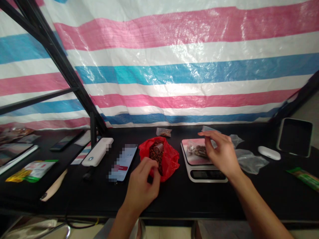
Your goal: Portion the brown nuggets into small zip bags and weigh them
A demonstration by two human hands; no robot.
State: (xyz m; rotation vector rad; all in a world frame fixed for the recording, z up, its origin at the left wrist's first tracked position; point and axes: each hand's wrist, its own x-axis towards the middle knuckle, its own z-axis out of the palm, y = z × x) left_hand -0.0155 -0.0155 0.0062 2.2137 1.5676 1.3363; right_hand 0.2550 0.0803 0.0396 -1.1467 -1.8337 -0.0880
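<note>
A red plastic bag (171,159) stands spread open on the black table, with small brown pellets or beans (156,154) and a small clear cup (158,147) inside. My left hand (143,182) is curled at the bag's near rim, thumb and fingers closed on the red plastic. To its right, a white digital scale (190,167) carries a small clear bag of dark contents (199,150). Over the scale's right side hovers my right hand (221,151), thumb and index finger apart, holding nothing visible; its palm side is partly hidden.
Behind the red bag lies a small filled sachet (163,132). Clear plastic bags (250,161) and a white earbud case (269,153) are right of the scale. A phone (124,162) and a white power bank (97,152) lie left. A black frame post (93,129) rises there.
</note>
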